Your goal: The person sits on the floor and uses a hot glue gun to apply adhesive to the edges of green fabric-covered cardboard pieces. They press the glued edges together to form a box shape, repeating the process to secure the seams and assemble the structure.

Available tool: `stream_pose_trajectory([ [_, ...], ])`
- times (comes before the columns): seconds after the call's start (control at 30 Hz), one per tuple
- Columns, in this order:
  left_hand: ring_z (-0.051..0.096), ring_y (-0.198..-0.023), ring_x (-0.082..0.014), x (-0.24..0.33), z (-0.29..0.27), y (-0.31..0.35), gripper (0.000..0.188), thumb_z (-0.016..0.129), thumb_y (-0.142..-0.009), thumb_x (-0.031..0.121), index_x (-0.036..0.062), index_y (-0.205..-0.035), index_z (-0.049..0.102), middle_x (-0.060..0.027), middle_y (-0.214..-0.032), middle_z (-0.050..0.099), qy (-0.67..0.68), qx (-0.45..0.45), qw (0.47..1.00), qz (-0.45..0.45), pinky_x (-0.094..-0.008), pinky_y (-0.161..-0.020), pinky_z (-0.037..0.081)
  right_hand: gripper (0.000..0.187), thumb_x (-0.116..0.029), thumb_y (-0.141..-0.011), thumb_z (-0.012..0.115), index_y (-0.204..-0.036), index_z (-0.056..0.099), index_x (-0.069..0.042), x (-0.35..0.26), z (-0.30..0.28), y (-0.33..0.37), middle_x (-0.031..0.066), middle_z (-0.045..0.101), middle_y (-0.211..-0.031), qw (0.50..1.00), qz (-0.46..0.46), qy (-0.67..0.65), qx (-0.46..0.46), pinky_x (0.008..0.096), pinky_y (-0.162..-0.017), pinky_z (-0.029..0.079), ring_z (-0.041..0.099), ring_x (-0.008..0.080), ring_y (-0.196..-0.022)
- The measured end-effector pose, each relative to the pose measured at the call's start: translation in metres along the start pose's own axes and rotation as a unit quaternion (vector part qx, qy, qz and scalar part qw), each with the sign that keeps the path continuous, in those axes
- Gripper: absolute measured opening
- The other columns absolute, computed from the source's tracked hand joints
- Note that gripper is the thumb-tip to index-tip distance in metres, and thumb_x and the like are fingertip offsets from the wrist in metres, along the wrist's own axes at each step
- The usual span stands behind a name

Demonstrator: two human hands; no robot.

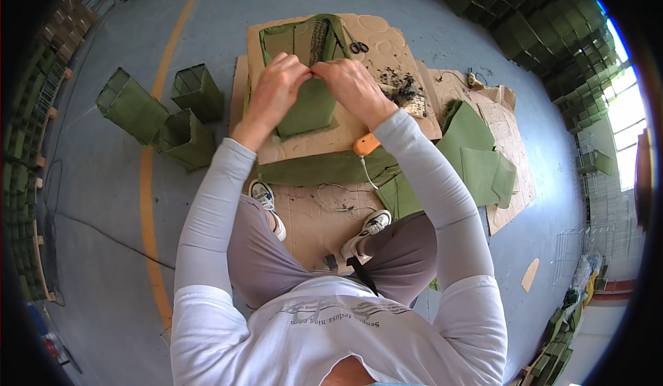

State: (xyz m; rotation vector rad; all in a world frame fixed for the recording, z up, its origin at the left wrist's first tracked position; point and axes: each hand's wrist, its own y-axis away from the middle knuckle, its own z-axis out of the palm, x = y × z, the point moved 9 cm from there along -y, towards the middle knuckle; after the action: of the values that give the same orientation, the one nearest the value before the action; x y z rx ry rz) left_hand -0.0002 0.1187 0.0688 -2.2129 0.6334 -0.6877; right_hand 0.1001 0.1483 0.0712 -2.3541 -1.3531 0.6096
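Note:
A green fabric box (pixel 309 114) with an open frame-like side lies on a cardboard-topped work surface (pixel 276 152) in front of me. Above its rim, my left hand (pixel 279 87) and my right hand (pixel 353 87) meet, fingertips pinched together. Whatever sits between the fingers is too small to make out; it may be the box's edge. Beyond my right hand lie black-handled scissors (pixel 358 46). Dark scraps (pixel 399 85) are scattered to its right. Near my right wrist rests an orange tool (pixel 366 144) with a white cord.
Three open green boxes (pixel 131 106) stand on the floor at left, beside a yellow line (pixel 147 192). Flat green fabric pieces (pixel 476 161) lie at right on cardboard. Stacked green boxes (pixel 532 20) line the far right, and loaded racks (pixel 27 179) the left. A cord (pixel 110 234) crosses the floor.

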Motion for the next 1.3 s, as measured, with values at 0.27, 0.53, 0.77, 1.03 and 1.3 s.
stream_pose_trajectory([
  [0.27,0.061,-0.095,-0.0238,0.006,-0.025,0.009,0.020,0.072,-0.083,0.006,0.0006,-0.102,0.072,-0.0070,-0.096,0.066,-0.003,0.021,0.999,0.031,-0.0360,-0.083,0.052,0.028,0.004,-0.081,0.069,-0.109,0.068,0.002,-0.019,-0.067,0.048,0.0159,0.069,-0.113,0.971,0.012,-0.042,0.236,0.0391,-0.085,0.056,0.067,0.0319,-0.103],
  [0.53,0.061,-0.092,-0.0220,0.031,0.002,0.012,0.023,0.076,-0.074,-0.002,0.0000,-0.097,0.072,-0.0053,-0.093,0.064,-0.049,0.060,0.994,0.074,-0.0345,-0.077,0.054,0.035,0.006,-0.079,0.069,-0.113,0.068,0.000,0.006,-0.030,0.069,0.0134,0.067,-0.113,0.980,-0.012,-0.010,0.200,0.0391,-0.087,0.055,0.064,0.0312,-0.106],
  [0.77,0.058,-0.084,-0.0227,0.022,0.009,0.008,0.023,0.080,-0.070,-0.004,0.0005,-0.091,0.071,-0.0056,-0.084,0.059,0.017,0.039,0.998,0.055,-0.0362,-0.071,0.052,0.027,0.003,-0.076,0.070,-0.103,0.068,0.002,-0.005,-0.025,0.044,0.0125,0.066,-0.102,0.990,-0.071,-0.006,0.123,0.0386,-0.087,0.054,0.062,0.0287,-0.104],
  [1.03,0.057,-0.083,-0.0228,0.003,0.004,0.002,0.018,0.077,-0.076,0.005,0.0001,-0.093,0.070,-0.0060,-0.085,0.059,0.085,-0.099,0.990,0.048,-0.0374,-0.074,0.051,0.009,-0.006,-0.081,0.071,-0.085,0.065,-0.002,-0.021,-0.019,0.021,0.0090,0.062,-0.082,0.992,-0.126,0.009,-0.012,0.0378,-0.079,0.050,0.060,0.0263,-0.085],
  [1.3,0.059,-0.086,-0.0242,0.022,0.001,0.010,0.023,0.078,-0.075,0.002,-0.0024,-0.096,0.070,-0.0068,-0.088,0.063,0.105,-0.042,0.993,0.027,-0.0371,-0.075,0.050,0.011,-0.010,-0.080,0.073,-0.081,0.065,-0.003,-0.019,-0.017,0.029,0.0082,0.063,-0.076,0.992,-0.104,0.022,0.066,0.0377,-0.080,0.048,0.062,0.0268,-0.079],
])
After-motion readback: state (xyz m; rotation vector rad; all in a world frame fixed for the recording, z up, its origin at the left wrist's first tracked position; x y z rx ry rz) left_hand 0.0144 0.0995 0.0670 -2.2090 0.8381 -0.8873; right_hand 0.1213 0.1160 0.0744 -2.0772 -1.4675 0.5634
